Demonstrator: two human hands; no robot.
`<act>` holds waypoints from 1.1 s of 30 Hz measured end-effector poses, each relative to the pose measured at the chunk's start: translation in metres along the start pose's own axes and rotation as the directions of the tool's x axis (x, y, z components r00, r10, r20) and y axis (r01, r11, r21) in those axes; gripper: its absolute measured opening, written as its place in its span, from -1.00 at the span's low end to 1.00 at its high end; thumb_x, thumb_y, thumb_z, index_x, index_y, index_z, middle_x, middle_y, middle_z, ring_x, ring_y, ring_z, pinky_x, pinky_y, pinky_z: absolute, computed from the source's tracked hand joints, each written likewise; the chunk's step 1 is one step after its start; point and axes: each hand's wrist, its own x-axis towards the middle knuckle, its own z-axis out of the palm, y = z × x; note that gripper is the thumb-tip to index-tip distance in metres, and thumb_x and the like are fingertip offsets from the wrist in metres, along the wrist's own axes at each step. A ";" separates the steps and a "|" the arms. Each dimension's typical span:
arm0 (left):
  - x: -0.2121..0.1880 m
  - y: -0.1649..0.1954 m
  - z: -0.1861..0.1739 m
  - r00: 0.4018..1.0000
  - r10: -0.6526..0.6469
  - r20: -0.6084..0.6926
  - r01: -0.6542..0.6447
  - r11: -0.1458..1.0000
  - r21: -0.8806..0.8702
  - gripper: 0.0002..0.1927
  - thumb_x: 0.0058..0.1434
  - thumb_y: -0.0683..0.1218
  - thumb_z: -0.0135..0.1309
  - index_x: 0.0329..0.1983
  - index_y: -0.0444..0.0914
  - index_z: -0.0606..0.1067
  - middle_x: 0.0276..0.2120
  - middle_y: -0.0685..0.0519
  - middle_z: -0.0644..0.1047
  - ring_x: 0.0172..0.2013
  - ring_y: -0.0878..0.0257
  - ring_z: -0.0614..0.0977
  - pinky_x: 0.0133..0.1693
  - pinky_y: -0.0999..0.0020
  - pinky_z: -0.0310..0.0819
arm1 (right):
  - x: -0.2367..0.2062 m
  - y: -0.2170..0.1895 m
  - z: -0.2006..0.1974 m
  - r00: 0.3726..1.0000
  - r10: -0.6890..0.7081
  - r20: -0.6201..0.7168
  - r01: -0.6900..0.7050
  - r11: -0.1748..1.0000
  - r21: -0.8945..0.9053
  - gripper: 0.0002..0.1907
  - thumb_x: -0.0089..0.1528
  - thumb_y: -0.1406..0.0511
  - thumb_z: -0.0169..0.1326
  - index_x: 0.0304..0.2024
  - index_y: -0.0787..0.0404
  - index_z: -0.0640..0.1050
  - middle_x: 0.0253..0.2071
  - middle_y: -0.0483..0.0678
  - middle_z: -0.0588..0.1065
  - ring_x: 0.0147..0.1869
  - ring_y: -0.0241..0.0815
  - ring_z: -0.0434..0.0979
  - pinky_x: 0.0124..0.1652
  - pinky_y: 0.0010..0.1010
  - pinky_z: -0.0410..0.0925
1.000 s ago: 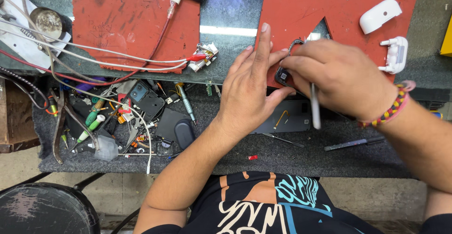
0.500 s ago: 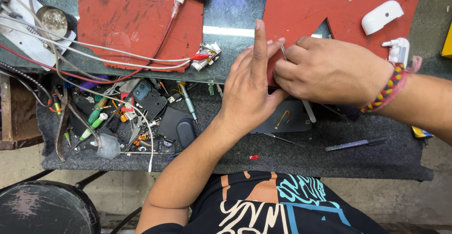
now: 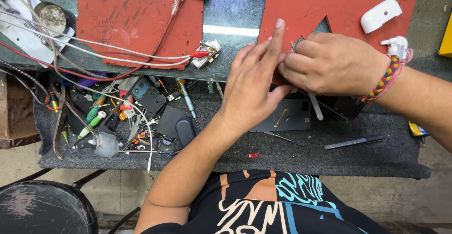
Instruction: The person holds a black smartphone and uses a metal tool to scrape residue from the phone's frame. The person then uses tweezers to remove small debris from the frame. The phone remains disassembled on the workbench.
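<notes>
Landmark: grey plate on bench mat, below both hands.

- Left of plate: dense clutter of screwdrivers, pliers, phone parts; no clean path.
- Up-left of plate: cables cross red mat; snag risk.
- Right of plate: dark pen-like tool lies flat; open mat around it.
- Below plate: bare grey strip, only small red bit.
- Up-right of plate: two white plastic pieces beside right hand.
- Above plate: left hand and right hand close together, no gap.

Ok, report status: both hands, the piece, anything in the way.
Left hand open, index finger raised, steadying. Right hand closed on a small metal part over the red mat. Part mostly hidden. Grey panel below, nothing blocking.
</notes>
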 end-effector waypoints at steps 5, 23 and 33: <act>0.001 0.001 -0.002 0.997 -0.066 0.051 0.069 0.995 -0.072 0.29 0.06 0.00 0.45 0.57 -0.25 -0.25 0.00 0.15 0.63 0.22 0.16 0.52 0.42 0.01 0.10 | -0.005 0.000 -0.001 0.997 0.071 0.002 -0.070 0.984 0.166 -0.69 0.10 0.17 0.17 -0.23 0.26 0.56 -0.39 -0.06 0.42 -0.33 -0.11 0.51 -0.31 -0.27 0.43; -0.003 -0.001 0.000 1.000 -0.001 -0.005 0.001 1.000 -0.015 0.30 0.05 0.07 0.44 0.56 -0.26 -0.27 0.24 0.05 0.55 0.28 0.14 0.50 0.41 0.05 0.11 | -0.051 -0.039 0.007 0.643 0.766 0.011 -0.342 0.274 0.899 -0.71 0.39 0.30 -0.30 -0.31 0.28 0.41 -0.08 0.04 0.38 -0.16 -0.20 0.48 -0.09 -0.36 0.42; -0.003 -0.001 -0.001 0.999 -0.028 0.021 0.029 0.999 -0.035 0.27 0.10 0.04 0.44 0.56 -0.29 -0.25 0.15 0.07 0.60 0.27 0.16 0.54 0.43 0.07 0.11 | -0.036 -0.066 0.030 0.514 0.851 0.107 -0.369 0.107 0.923 -0.78 0.22 0.49 0.26 -0.38 0.27 0.44 -0.11 0.03 0.54 -0.14 -0.31 0.59 -0.22 -0.55 0.45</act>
